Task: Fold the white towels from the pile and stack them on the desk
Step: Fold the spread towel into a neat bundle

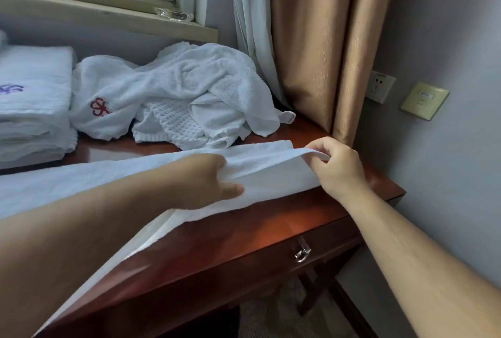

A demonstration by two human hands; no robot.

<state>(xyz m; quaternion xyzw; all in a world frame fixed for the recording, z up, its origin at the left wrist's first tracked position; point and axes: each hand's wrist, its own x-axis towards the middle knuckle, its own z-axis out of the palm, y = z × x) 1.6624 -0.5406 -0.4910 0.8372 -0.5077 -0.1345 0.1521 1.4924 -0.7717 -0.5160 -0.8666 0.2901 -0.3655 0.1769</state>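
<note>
Towel (113, 175) spread along desk (271, 229) edge. Right hand (336, 167) pinched its far corner, lifted. Left hand (206, 180) gripped fold just beside, thumb beneath.

Tan curtain (311, 39) (glass ashtray (173, 14) on sill)

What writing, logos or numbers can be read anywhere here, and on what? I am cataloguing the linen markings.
No readable words or numbers.
Red embroidered emblem on a towel in the unfolded pile: a looping monogram, letters not legible.
Purple embroidered emblem on the top towel of the folded stack: also not legible.
Wall socket and switch plate: any marking too small to read.
</note>
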